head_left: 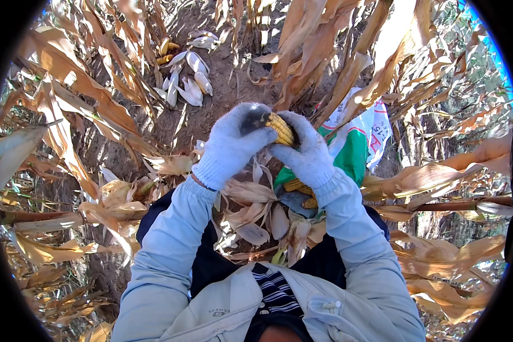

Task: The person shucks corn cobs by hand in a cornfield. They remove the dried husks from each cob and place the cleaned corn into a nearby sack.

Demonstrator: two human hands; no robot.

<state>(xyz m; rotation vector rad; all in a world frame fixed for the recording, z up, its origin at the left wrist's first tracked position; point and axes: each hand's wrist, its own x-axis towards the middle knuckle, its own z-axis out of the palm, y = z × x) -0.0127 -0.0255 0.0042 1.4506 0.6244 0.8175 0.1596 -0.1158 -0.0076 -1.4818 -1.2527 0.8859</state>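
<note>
Both hands wear whitish knit gloves with dark, dirty palms. Between them is a husked yellow corn cob (281, 129), its kernels bare. My left hand (237, 138) is closed around one end of the cob. Around its other side curls my right hand (305, 145), the thumb close to the kernels. Below my right wrist, a green and white sack (350, 148) lies with its mouth towards me, and several yellow cobs (298, 187) show in it. Dry husks (251, 211) are strewn on the ground between my knees.
Ahead to the left, several ears in pale husks (192, 85) lie on the bare soil, with yellow cobs (166, 50) beside them. Dry corn stalks and leaves (68, 108) crowd both sides. A stalk (439, 206) crosses at the right, near my knee.
</note>
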